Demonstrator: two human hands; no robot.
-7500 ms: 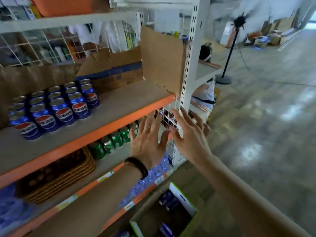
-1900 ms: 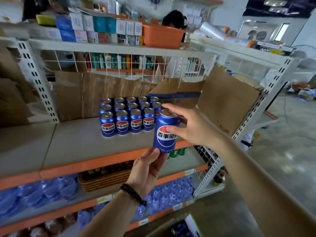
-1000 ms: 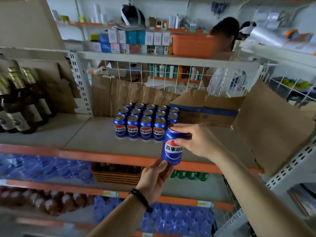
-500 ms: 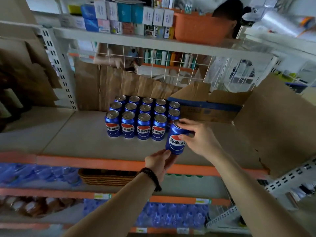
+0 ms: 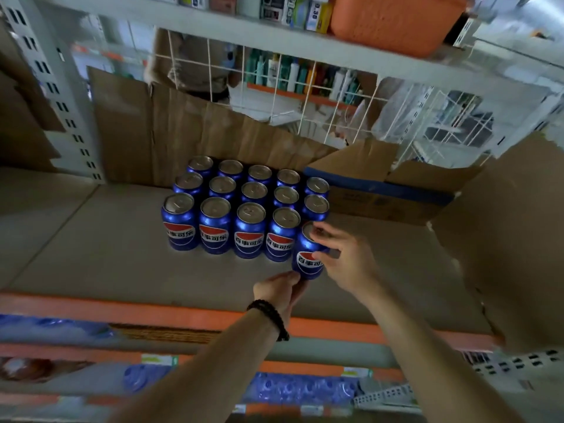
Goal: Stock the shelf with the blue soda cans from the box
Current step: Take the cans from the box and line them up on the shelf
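Fingers (image 5: 320, 236) of the right hand (image 5: 345, 261) curl round the top and right side of one blue soda can (image 5: 306, 257), so this grip pinches the can by its rim and upper wall; the left hand (image 5: 279, 293), a dark bead bracelet (image 5: 270, 315) on its wrist, holds the same can at its base from below and in front, its fingers curled against the bottom edge; the can stands about upright at the right end of the front row, just beside the nearest standing can, though whether its base already touches the shelf (image 5: 106, 264) I cannot tell, since the left hand hides it.

Beside it stands the block of blue soda cans (image 5: 232, 209), packed in rows, labels facing forward in the front row; to the right of the block, at the back, lies a flattened cardboard box (image 5: 390, 196) with a blue band; brown cardboard sheets (image 5: 171, 132) line the back of the shelf, and another sheet (image 5: 512, 239) leans at the right end.

Above, an orange basket (image 5: 393, 22) sits on the upper shelf beside small boxed goods; below the orange shelf edge (image 5: 152, 309), a wicker basket (image 5: 164, 334) and wrapped water bottles (image 5: 299, 389) show, blurred.
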